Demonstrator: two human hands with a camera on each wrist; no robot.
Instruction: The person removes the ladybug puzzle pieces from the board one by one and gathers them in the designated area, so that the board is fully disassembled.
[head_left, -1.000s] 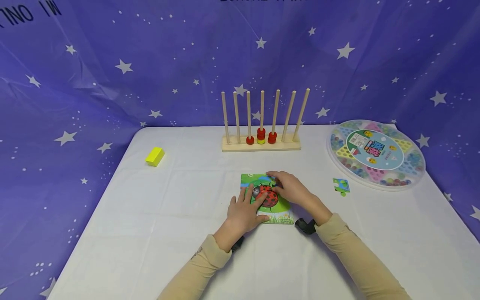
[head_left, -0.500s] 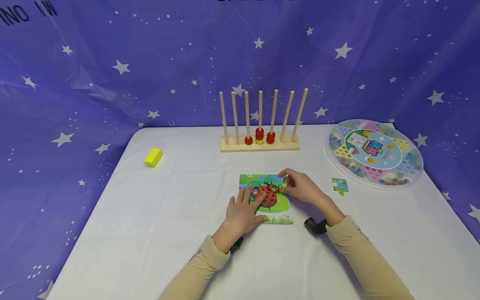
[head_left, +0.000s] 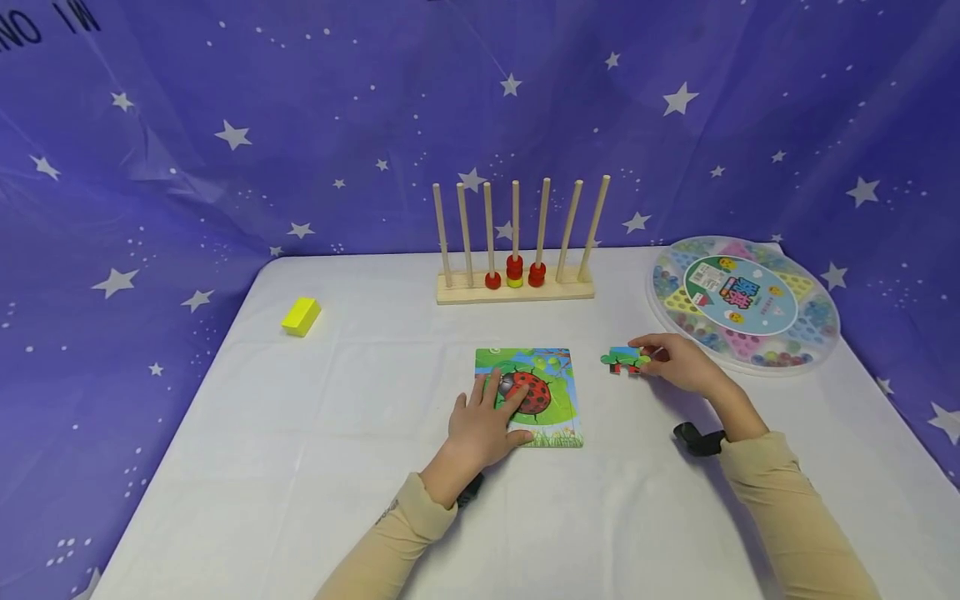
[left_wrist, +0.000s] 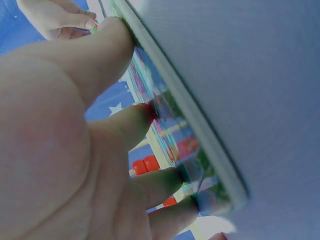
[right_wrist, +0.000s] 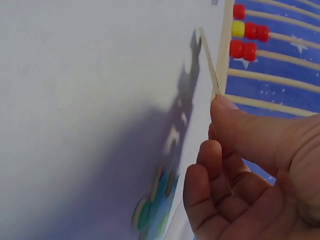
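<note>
My left hand (head_left: 480,429) lies with fingers spread over the lower left of a square ladybug jigsaw puzzle (head_left: 558,392) on the white table. In the left wrist view, the fingertips rest on the puzzle board (left_wrist: 187,135) near its edge. To the right of the board, my right hand (head_left: 682,364) pinches a jigsaw piece (head_left: 624,358) coloured blue, green and red. The right wrist view shows this piece edge-on between thumb and fingers, raised over its shadow. Another jigsaw piece (right_wrist: 159,205) lies on the table below that hand, hidden by it in the head view.
A wooden peg rack (head_left: 517,293) with red and yellow beads stands at the back. Right of it lies a round clear-lidded game box (head_left: 750,304) with coloured marbles. A yellow block (head_left: 302,317) sits at the left. A purple starry cloth (head_left: 375,125) hangs behind the table.
My right hand has moved right from the puzzle's upper right corner, carrying the jigsaw piece away from the board, and now covers the loose piece. My left hand has stayed on the puzzle.
</note>
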